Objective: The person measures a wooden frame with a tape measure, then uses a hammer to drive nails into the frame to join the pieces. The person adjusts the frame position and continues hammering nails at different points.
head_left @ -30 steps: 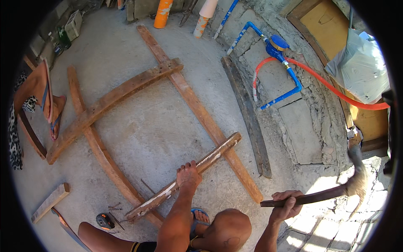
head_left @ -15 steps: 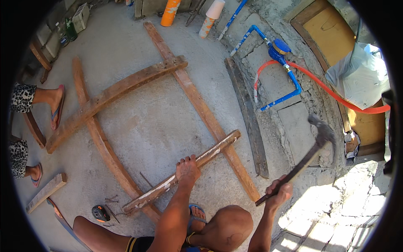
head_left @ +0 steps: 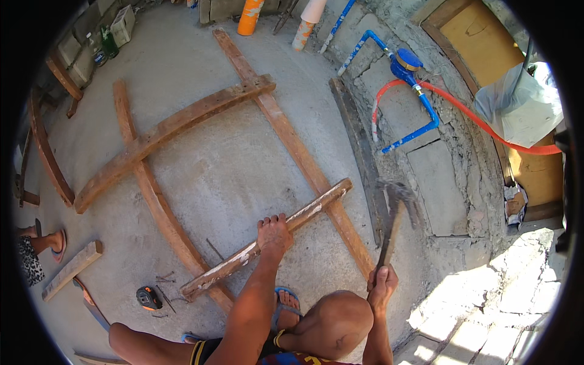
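My left hand point(head_left: 274, 234) is closed over a short wooden plank point(head_left: 311, 210) streaked with white paint, pressing it down. That plank lies across the near ends of two long planks, a right one point(head_left: 292, 142) and a left one point(head_left: 162, 210). Another crosspiece point(head_left: 176, 123) lies over them farther away. In my right hand point(head_left: 381, 286) is a claw hammer point(head_left: 390, 237), gripped by its wooden handle. Its head is raised and blurred, to the right of the painted plank's right end and apart from it.
A tape measure point(head_left: 148, 298) and several nails point(head_left: 167, 300) lie at the near left, beside a wood offcut point(head_left: 73, 271) and a long blade point(head_left: 92, 305). Another person's foot point(head_left: 59, 244) is at the left. A dark plank point(head_left: 358, 157), blue water meter point(head_left: 406, 64) and orange hose point(head_left: 468, 117) line the right.
The hammer has swung left and inward with my right hand. My left hand stays on the painted plank. The other person's legs have moved back at the left edge.
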A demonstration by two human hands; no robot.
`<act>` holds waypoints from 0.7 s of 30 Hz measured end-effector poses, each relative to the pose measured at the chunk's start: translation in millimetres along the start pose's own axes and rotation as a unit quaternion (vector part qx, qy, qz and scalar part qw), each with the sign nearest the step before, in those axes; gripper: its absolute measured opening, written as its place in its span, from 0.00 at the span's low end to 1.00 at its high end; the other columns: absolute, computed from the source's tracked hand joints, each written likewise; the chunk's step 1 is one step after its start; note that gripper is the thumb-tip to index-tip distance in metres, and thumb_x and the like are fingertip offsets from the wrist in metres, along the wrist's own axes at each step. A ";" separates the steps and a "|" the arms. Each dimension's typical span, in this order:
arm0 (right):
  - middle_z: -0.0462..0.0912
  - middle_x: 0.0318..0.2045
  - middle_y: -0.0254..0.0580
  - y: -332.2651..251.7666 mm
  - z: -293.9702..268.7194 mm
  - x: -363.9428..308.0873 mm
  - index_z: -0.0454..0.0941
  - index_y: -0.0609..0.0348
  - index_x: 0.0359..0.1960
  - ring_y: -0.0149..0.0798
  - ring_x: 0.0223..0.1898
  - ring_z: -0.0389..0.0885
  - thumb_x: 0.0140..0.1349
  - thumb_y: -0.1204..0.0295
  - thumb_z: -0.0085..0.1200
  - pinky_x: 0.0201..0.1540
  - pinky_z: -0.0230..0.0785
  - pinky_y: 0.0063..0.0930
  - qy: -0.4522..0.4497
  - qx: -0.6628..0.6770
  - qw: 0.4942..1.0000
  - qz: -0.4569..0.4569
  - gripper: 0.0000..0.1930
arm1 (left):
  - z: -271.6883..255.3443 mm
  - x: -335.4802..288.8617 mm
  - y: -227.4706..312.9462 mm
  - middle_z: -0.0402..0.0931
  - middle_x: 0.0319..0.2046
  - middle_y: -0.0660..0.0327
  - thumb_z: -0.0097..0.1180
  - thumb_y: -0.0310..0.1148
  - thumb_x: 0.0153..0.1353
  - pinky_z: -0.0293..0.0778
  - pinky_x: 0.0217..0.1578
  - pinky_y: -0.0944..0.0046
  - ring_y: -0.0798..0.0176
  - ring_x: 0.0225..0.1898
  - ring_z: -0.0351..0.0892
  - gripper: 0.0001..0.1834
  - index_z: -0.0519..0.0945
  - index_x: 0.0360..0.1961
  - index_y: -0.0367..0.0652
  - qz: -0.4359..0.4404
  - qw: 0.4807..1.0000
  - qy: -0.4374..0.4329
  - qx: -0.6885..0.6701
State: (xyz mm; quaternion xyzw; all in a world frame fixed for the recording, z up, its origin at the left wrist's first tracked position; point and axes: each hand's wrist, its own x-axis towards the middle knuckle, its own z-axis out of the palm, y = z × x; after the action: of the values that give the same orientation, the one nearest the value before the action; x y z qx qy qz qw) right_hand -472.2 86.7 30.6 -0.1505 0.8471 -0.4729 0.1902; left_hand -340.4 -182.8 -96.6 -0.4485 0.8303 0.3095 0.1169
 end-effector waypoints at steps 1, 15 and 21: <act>0.70 0.20 0.38 -35.4 -8.6 17.6 0.67 0.58 0.32 0.30 0.20 0.69 0.70 0.43 0.45 0.21 0.61 0.25 0.000 0.085 0.986 -0.140 0.27 | 3.5 -1.5 0.5 0.80 0.50 0.56 0.63 0.40 0.53 0.68 0.59 0.52 0.52 0.56 0.77 0.24 0.77 0.52 0.45 -0.005 0.999 0.037 -0.006; 0.66 0.15 0.35 40.6 11.3 2.6 0.67 0.58 0.30 0.28 0.11 0.63 0.72 0.43 0.40 0.14 0.56 0.23 0.065 0.068 0.995 -0.020 0.28 | 7.0 -6.6 -0.5 0.77 0.54 0.56 0.67 0.45 0.51 0.64 0.63 0.51 0.53 0.60 0.72 0.31 0.76 0.56 0.48 0.000 0.999 0.031 -0.014; 0.63 0.15 0.30 -58.4 -5.7 39.5 0.62 0.55 0.30 0.25 0.15 0.63 0.71 0.40 0.41 0.16 0.58 0.21 0.155 0.307 0.876 -0.338 0.28 | 8.5 -76.2 -31.9 0.74 0.51 0.56 0.70 0.40 0.47 0.62 0.60 0.48 0.50 0.57 0.71 0.30 0.76 0.52 0.47 0.160 0.915 0.359 -0.089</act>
State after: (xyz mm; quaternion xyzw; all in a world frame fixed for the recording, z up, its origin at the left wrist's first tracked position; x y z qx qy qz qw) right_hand -505.3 44.1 76.4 -0.2864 0.5757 -0.7618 -0.0779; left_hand -271.6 -139.3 -80.4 -0.3989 0.8461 0.2147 -0.2808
